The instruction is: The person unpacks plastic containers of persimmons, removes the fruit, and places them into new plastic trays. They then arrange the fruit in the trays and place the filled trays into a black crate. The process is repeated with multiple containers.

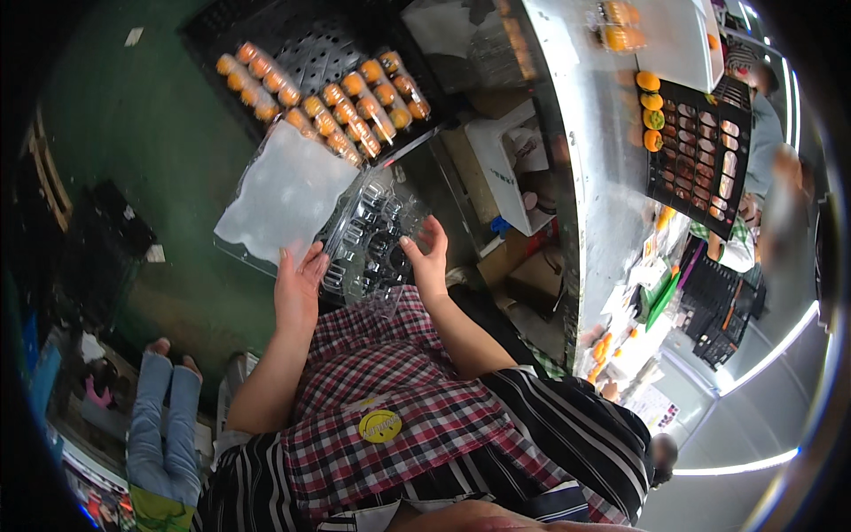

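In front of my apron I have an unfolded clear plastic fruit clamshell with moulded hollows. No fruit shows in its hollows. Its other half, on the left, carries a whitish translucent sheet. My left hand holds the near edge around the fold, thumb and fingers stretched along it. On the right rim, my right hand grips with its thumb inward and fingers curled outside. Beyond the clamshell stands a black crate containing several clear packs of orange fruit, which look like persimmons.
A metal worktable runs along my right side. On it are loose orange fruit and a black crate of packed fruit, with people beyond. A white box sits beneath. Another person's jeans-clad legs are at lower left.
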The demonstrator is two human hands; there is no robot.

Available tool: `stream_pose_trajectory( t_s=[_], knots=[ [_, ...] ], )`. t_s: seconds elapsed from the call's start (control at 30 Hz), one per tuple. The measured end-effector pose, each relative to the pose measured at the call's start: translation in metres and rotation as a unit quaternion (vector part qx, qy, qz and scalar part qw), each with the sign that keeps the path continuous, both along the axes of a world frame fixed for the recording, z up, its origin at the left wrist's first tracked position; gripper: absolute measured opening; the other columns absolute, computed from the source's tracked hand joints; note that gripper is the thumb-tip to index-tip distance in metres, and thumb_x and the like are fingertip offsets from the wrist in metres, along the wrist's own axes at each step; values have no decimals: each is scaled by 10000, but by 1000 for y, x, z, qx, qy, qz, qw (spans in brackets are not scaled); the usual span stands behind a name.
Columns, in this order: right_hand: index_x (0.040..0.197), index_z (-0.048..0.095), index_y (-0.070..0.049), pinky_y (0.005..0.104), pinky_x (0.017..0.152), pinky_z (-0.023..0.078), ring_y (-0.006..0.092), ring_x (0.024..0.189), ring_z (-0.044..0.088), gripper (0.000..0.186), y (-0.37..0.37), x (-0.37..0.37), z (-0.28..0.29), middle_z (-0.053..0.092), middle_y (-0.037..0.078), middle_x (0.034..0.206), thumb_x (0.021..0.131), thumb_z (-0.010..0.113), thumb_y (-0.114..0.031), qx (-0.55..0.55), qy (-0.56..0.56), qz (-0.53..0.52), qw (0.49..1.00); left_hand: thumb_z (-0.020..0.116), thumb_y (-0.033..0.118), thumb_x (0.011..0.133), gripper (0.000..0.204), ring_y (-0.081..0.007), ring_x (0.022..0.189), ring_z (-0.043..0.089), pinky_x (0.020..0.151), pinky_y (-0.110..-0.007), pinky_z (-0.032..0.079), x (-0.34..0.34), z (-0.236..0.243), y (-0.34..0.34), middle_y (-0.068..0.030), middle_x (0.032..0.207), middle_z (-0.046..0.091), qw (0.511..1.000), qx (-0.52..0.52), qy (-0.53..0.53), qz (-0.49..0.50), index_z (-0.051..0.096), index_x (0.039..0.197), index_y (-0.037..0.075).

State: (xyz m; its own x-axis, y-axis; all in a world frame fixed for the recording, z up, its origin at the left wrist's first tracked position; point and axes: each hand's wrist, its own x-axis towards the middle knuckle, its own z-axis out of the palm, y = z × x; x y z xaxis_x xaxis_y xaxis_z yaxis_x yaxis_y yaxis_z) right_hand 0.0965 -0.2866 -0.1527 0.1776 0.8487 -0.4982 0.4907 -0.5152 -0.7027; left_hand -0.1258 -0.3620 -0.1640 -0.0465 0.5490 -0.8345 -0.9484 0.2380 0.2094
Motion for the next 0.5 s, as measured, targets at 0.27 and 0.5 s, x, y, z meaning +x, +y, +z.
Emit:
stream_pose_trajectory(
  t_s=[0.27, 0.5],
  knots=[
    [1410, 343, -137, 355, 924, 448, 202, 1143, 491, 631, 72, 33, 5, 440, 88, 1338, 871, 669, -180, 21, 200, -255, 946, 388, 430, 1004, 484, -220, 983, 618, 951, -354, 446, -3, 8, 121, -173, 1192, 594, 993, 82, 21, -86, 452, 1259, 24],
    [1326, 456, -58, 372, 867, 456, 250, 1045, 543, 663, 160, 95, -29, 540, 149, 1250, 914, 465, -578, -55, 520, -307, 795, 449, 372, 996, 473, -236, 1014, 621, 931, -353, 470, 24, -25, 241, -216, 1145, 610, 985, 98, 66, -129, 481, 1196, -56]
  ],
)
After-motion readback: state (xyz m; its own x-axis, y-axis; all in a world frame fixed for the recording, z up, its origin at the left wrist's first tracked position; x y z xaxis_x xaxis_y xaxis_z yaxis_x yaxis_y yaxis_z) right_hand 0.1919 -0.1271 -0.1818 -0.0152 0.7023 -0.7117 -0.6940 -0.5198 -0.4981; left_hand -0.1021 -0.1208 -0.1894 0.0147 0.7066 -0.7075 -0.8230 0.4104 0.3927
